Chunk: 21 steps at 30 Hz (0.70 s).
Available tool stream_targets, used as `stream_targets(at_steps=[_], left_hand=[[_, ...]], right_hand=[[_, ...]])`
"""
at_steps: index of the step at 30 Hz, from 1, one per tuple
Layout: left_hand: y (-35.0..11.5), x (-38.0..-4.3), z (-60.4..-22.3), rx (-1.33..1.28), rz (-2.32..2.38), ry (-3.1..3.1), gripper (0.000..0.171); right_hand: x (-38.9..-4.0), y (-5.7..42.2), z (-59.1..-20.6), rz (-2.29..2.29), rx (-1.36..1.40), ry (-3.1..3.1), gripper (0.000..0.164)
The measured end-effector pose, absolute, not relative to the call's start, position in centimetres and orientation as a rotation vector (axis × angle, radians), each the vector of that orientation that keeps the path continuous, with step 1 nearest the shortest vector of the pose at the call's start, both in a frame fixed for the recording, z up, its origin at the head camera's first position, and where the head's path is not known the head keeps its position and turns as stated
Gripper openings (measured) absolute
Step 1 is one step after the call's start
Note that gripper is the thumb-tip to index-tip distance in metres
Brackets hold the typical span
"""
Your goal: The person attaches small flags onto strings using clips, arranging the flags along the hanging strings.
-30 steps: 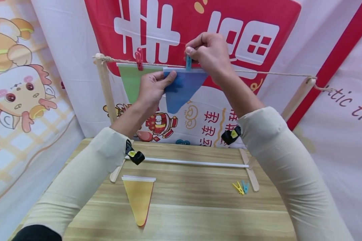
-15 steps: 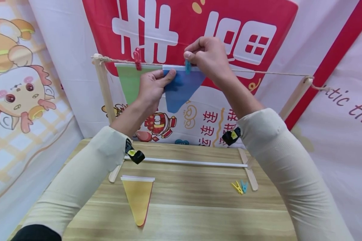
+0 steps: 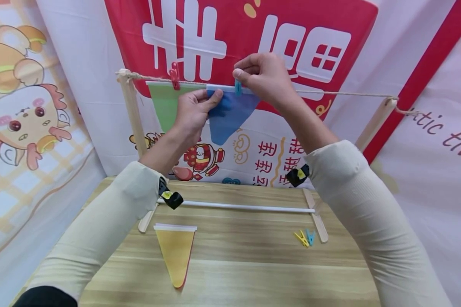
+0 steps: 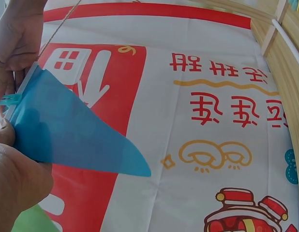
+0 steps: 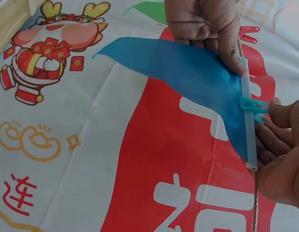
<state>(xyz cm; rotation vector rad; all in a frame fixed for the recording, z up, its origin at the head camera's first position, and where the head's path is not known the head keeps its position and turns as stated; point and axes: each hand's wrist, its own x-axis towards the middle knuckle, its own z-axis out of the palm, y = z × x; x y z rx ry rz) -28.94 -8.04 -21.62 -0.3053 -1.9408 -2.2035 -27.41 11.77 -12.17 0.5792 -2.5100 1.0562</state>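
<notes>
A blue pennant (image 3: 230, 115) with a white top strip hangs against the rope (image 3: 342, 92). My left hand (image 3: 194, 111) pinches its upper left corner between thumb and fingers. Higher up, my right hand (image 3: 266, 79) pinches a teal clothespin (image 3: 238, 87) by its handle end. In the right wrist view that clothespin (image 5: 253, 105) sits across the white strip near the middle of the pennant's top edge. To the left, a green pennant (image 3: 163, 102) hangs from the rope under a red clothespin (image 3: 174, 76), partly hidden by my left hand.
Wooden posts (image 3: 132, 111) hold the rope at both ends, joined low down by a white rod (image 3: 234, 206). On the table (image 3: 253, 281) lie a yellow pennant (image 3: 175, 256) with a red edge beneath, a yellow clothespin (image 3: 301, 238) and a blue clothespin (image 3: 310, 237). A printed cloth hangs behind.
My right hand has come down slightly with the teal clothespin, which now sits lower over the blue pennant's top strip. The left hand keeps its pinch on the corner.
</notes>
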Motion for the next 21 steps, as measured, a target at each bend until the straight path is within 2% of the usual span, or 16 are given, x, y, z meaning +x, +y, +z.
stream_targets(at_steps=[21], left_hand=[[-8.91,-28.71,-22.45,-0.303,-2.119,-2.051,0.051]], right_hand=[[-27.24,12.69,-12.60,0.984,0.632,-2.562,0.049]])
